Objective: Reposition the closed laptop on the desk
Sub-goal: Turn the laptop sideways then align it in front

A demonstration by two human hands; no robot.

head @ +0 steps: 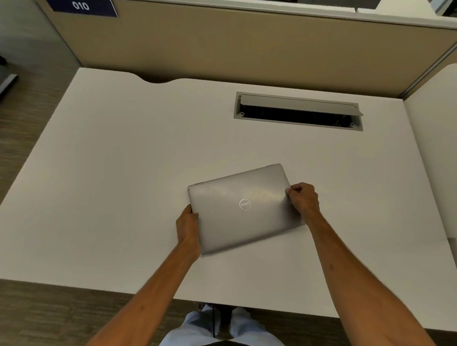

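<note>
A closed silver laptop with a round logo on its lid lies on the white desk, a little in front of the desk's middle and turned slightly counter-clockwise. My left hand grips its left edge, thumb on the lid. On the opposite side, my right hand holds the right edge near the far corner, fingers curled over it. Whether the laptop rests flat or is slightly lifted, I cannot tell.
An open cable tray slot with a raised grey flap sits in the desk's far right part. A tan partition wall runs along the back, with a blue "010" sign. A second desk adjoins on the right. Floor lies to the left.
</note>
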